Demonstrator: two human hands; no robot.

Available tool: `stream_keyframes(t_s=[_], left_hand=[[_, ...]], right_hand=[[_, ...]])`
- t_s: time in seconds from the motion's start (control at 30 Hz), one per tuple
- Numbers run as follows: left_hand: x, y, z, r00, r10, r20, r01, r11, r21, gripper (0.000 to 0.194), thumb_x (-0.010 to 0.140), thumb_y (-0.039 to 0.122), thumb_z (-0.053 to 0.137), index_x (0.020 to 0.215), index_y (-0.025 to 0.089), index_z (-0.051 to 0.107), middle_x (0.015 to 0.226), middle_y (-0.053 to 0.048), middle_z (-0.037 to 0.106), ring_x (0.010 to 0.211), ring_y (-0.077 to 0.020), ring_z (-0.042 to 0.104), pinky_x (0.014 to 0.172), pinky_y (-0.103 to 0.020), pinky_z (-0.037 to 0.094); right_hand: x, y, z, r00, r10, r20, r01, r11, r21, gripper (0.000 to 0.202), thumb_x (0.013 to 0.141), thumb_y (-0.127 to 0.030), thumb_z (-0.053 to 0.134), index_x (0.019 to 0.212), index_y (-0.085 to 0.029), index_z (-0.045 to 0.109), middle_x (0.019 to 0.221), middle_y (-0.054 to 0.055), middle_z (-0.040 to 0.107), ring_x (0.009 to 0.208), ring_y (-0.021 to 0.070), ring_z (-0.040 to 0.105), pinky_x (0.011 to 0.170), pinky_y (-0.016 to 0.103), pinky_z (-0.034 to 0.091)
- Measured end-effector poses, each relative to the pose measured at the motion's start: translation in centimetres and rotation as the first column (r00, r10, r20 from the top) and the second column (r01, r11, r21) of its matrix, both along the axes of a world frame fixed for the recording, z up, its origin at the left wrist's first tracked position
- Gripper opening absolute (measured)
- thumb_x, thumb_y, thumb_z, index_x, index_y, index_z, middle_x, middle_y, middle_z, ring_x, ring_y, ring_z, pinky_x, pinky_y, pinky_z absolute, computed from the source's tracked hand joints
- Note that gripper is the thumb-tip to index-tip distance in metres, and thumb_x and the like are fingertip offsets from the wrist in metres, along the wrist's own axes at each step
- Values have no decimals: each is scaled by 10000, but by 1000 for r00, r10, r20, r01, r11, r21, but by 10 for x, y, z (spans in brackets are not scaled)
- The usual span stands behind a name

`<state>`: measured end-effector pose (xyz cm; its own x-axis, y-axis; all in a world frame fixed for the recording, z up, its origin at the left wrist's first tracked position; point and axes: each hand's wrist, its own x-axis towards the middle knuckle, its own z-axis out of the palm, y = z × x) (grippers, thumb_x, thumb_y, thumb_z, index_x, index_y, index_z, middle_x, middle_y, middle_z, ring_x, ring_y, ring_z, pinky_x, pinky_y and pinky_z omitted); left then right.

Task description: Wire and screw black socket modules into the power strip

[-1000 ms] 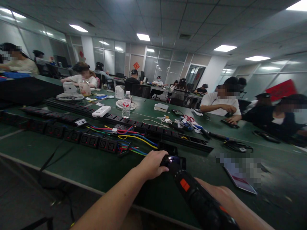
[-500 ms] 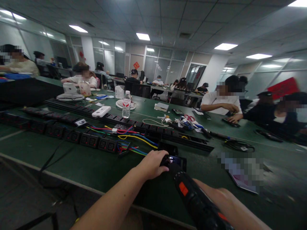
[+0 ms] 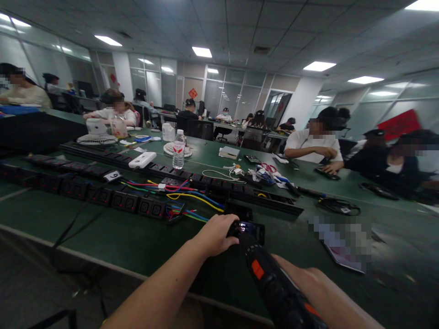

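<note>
My left hand (image 3: 219, 234) grips the left end of a small black module with a dark glossy face (image 3: 254, 230), thumb on the near side and fingers on the far side. In my right hand (image 3: 298, 274) is a black cordless screwdriver with orange marks (image 3: 270, 283); its nose points down at the module, and the tip is hard to make out. The body of the tool hides most of my right fingers. Coloured wires (image 3: 195, 201) run from a row of black power sockets (image 3: 133, 201) toward the module.
Further back lie a long black socket strip (image 3: 192, 177), a water bottle (image 3: 179, 151), a white box-shaped device (image 3: 142, 160) and a cable pile (image 3: 265, 173). A coiled black cable (image 3: 339, 206) and a blurred sheet (image 3: 343, 246) are at right. Co-workers sit across the green table (image 3: 113, 237).
The whole view has shifted slightly to the left. My hands, the module and the screwdriver keep nearly the same arrangement.
</note>
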<state>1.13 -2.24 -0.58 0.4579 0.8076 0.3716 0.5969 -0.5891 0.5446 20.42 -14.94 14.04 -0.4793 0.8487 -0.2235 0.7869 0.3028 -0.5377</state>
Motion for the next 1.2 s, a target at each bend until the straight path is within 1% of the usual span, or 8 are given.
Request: stream_keyframes(t_s=[0.1,0.23,0.43,0.57,0.73,0.9,1.07,1.2], left_hand=[[0,0,-1,1000,-3,3,3,1000,8,474,810,232,729,1245,207,541,1209,-84,662,1109,-270,615,975,-383,459],[0,0,-1,1000,-15,11,15,1000,12,439,817,223,715,1221,206,547,1200,-80,664,1090,-260,619,970,-378,461],[1,0,-1,1000,-13,4,13,1000,18,405,828,204,686,1208,216,547,1169,-70,672,1068,-253,626,951,-368,468],[1,0,-1,1000,-6,4,6,1000,13,402,834,202,669,1216,219,545,1171,-71,670,1064,-250,625,950,-368,468],[2,0,-4,1000,-13,12,13,1000,24,442,805,158,659,1230,206,545,1167,-75,669,1061,-251,619,949,-369,468],[2,0,-5,1000,-14,20,14,1000,9,471,798,128,643,1249,211,534,1195,-73,661,1081,-245,610,967,-366,460],[1,-2,-2,999,-22,35,22,1000,-10,456,814,124,624,1251,213,531,1181,-69,663,1083,-240,610,967,-361,456],[2,-5,3,999,-29,40,31,999,-35,442,814,123,632,1236,215,539,1179,-68,665,1081,-235,611,964,-350,450]], right_hand=[[-4,1,4,1000,-12,11,12,1000,-9,462,748,-377,750,1179,-232,670,1051,84,750,872,264,724,748,293,574],[-7,1,8,999,-19,46,20,1000,-23,438,739,-264,719,1172,-226,661,1046,83,751,889,261,725,771,294,563],[-8,-8,5,996,-44,82,39,998,58,482,715,-200,700,1192,-221,631,1074,100,741,932,279,715,811,318,550],[-11,-8,6,991,-77,107,68,994,89,422,744,-192,682,1162,-222,631,1028,86,746,898,274,716,795,324,549],[-13,0,7,982,-24,188,27,1000,-13,431,689,-172,719,1112,-196,637,955,85,744,798,269,711,730,312,542],[-17,-10,10,969,-54,240,37,996,76,443,702,-159,736,1128,-155,615,988,105,724,845,268,697,771,319,531],[-14,-18,10,974,-69,217,48,994,101,444,721,-200,758,1134,-121,618,1013,140,706,883,269,683,785,334,532],[-11,-16,6,982,-61,179,46,995,86,452,709,-228,770,1127,-139,624,999,121,709,842,249,691,744,316,540]])
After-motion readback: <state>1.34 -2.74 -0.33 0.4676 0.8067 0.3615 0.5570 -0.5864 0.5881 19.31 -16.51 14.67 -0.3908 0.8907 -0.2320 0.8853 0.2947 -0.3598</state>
